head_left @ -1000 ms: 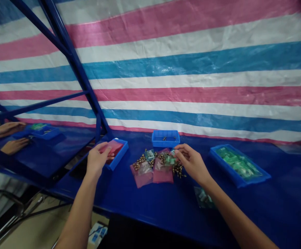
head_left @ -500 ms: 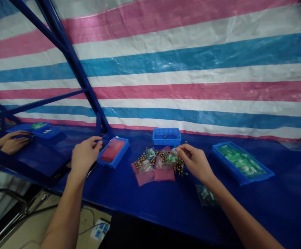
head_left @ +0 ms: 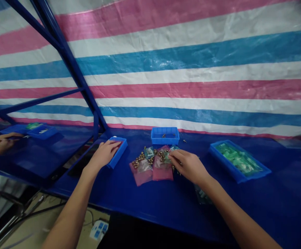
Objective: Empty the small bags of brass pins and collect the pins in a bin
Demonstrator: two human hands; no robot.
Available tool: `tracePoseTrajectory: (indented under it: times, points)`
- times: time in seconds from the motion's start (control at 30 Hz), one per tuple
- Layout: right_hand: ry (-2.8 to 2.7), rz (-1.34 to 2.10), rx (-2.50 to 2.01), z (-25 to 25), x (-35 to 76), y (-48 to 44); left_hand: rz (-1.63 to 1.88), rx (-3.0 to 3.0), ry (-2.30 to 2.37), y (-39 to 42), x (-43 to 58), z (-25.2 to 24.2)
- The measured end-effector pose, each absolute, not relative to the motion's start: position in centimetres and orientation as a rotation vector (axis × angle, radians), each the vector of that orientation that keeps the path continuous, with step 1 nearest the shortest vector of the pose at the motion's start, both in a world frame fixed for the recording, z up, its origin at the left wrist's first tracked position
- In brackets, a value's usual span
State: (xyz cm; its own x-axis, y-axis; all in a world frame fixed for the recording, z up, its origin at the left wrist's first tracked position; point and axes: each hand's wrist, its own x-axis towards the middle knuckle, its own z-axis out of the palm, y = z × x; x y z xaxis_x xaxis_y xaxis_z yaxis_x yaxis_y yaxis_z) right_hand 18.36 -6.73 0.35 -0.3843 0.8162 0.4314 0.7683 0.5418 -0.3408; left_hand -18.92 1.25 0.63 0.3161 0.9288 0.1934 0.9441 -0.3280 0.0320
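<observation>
My left hand [head_left: 104,155] reaches over a blue tray [head_left: 118,154] of flat pink-red plastic bags, its fingers stretched out and resting on the contents. Nothing is visibly held in it. My right hand [head_left: 190,166] has thumb and fingers pressed together at the right side of a heap of small brass-coloured metal parts [head_left: 139,161]. What sits in that pinch is too small to make out; a small greenish clear bag [head_left: 167,158] lies by the fingertips. Under the heap are two pink bags, the left pink bag [head_left: 143,177] and the right pink bag [head_left: 162,174].
Behind the heap stands a blue bin [head_left: 165,140] with a few metal parts. On the right is a blue tray [head_left: 240,178] of green bags. A dark clear bag [head_left: 202,195] lies under my right forearm. Blue frame bars [head_left: 72,69] rise at left, near another person's hand [head_left: 2,142].
My left hand has moved right and down onto the tray of pink-red bags. My right hand has shifted slightly left and down, closer over the metal parts. The other person's hands have moved left.
</observation>
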Motion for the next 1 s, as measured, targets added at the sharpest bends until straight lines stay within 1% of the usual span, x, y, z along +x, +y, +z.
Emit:
tracePoseTrajectory:
  times: [0.2,0.37,0.47,0.57,0.7,0.8,0.9,1.0]
  points:
    - [-2.166,-0.021,-1.396,0.5,19.2,-6.3,-0.225,-2.518,-1.787,2.2,-19.7,0.2]
    - [-2.111,-0.013,-1.532,0.6,20.9,-5.4,-0.22,-2.565,-1.771,2.0,-20.3,0.4]
    - [-2.269,0.093,-1.476,0.3,21.8,-4.9,-0.299,-2.418,-1.845,1.0,-19.2,1.2]
    - [-2.417,0.277,-1.387,-0.2,22.1,-4.8,-0.504,-2.168,-1.862,-0.3,-16.5,2.6]
    - [-2.433,0.321,-1.41,-0.6,21.5,-4.9,-0.885,-2.157,-1.612,-0.6,-11.5,4.7]
    - [-2.424,0.316,-1.451,-0.8,21.0,-5.1,-1.072,-2.181,-1.419,0.4,-7.1,6.0]
    - [-2.401,0.321,-1.502,-0.9,20.6,-5.0,-1.152,-2.258,-1.16,1.4,-2.1,6.6]
    - [-2.378,0.343,-1.475,-0.9,20.4,-4.8,-1.118,-2.341,-0.957,2.0,2.2,6.2]
